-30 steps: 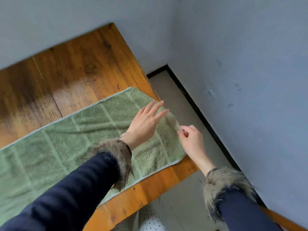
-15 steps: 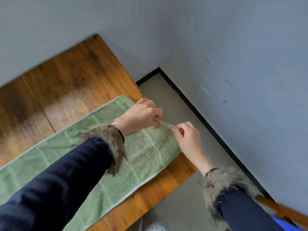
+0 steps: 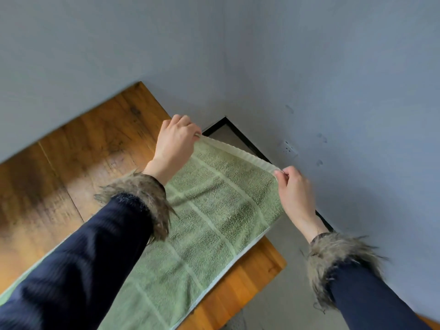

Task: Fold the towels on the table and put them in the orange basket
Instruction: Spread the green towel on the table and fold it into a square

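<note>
A green towel (image 3: 209,210) with pale grid lines lies lengthwise on the wooden table (image 3: 71,167), its right end raised off the tabletop. My left hand (image 3: 175,144) pinches the far corner of that raised end. My right hand (image 3: 294,186) pinches the near corner, so the short pale hem stretches taut between the two hands above the table's right edge. My left sleeve hides part of the towel's middle. The orange basket is not in view.
The table's right end (image 3: 271,260) stops short of a grey wall with a socket (image 3: 288,148). Grey floor (image 3: 285,294) and a black skirting board run between table and wall. Another grey wall stands right behind the table.
My left hand went from open above the towel to gripping its far corner. Both hands have lifted the towel's right end off the table and pulled the hem tight.
</note>
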A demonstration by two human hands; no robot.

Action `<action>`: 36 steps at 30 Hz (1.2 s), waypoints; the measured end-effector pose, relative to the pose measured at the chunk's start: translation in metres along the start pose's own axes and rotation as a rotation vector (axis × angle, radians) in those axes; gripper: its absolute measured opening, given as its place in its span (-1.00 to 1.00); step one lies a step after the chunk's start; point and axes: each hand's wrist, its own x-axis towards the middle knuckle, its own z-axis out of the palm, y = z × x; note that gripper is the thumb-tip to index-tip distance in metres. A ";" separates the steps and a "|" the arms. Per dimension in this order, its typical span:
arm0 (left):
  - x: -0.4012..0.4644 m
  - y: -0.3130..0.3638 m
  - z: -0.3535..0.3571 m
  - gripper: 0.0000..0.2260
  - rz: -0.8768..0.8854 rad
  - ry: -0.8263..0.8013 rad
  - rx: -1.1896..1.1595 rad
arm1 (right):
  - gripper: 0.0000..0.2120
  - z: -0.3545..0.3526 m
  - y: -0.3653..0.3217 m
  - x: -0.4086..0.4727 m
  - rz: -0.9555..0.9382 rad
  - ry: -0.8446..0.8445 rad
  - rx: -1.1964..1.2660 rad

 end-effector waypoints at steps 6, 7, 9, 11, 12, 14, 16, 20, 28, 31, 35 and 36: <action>-0.023 -0.021 -0.006 -0.84 -0.042 0.057 -0.048 | -0.79 -0.001 0.007 -0.020 -0.075 -0.103 -0.123; -0.033 -0.027 -0.006 -0.85 -0.049 0.060 -0.049 | -0.81 0.002 0.008 -0.026 -0.071 -0.151 -0.146; -0.054 -0.036 -0.008 -0.89 -0.070 0.055 -0.059 | -0.86 0.007 0.006 -0.038 -0.050 -0.237 -0.175; -0.077 -0.044 -0.010 -0.90 -0.109 0.057 -0.078 | -0.82 0.009 -0.002 -0.050 -0.061 -0.290 -0.178; -0.088 -0.049 -0.012 -0.91 -0.138 0.062 -0.087 | -0.80 0.009 -0.009 -0.056 -0.079 -0.296 -0.178; -0.111 -0.059 -0.017 -0.94 -0.192 0.062 -0.099 | -0.81 0.006 -0.028 -0.071 -0.126 -0.301 -0.166; -0.131 -0.070 -0.026 -0.95 -0.226 0.061 -0.120 | -0.83 0.003 -0.053 -0.086 -0.181 -0.361 -0.154; -0.168 -0.092 -0.054 -0.94 -0.224 0.097 -0.160 | -0.81 0.004 -0.107 -0.113 -0.315 -0.579 -0.095; -0.281 -0.151 -0.105 -0.96 -0.242 0.236 -0.134 | -0.91 0.050 -0.214 -0.216 -0.402 -0.876 0.068; -0.327 -0.178 -0.116 -0.98 -0.274 0.257 -0.127 | -0.92 0.075 -0.245 -0.259 -0.445 -0.964 0.069; -0.379 -0.210 -0.122 -0.98 -0.337 0.262 -0.131 | -0.94 0.108 -0.276 -0.305 -0.529 -1.079 0.016; -0.390 -0.217 -0.121 -0.98 -0.356 0.267 -0.135 | -0.95 0.115 -0.283 -0.314 -0.540 -1.100 0.007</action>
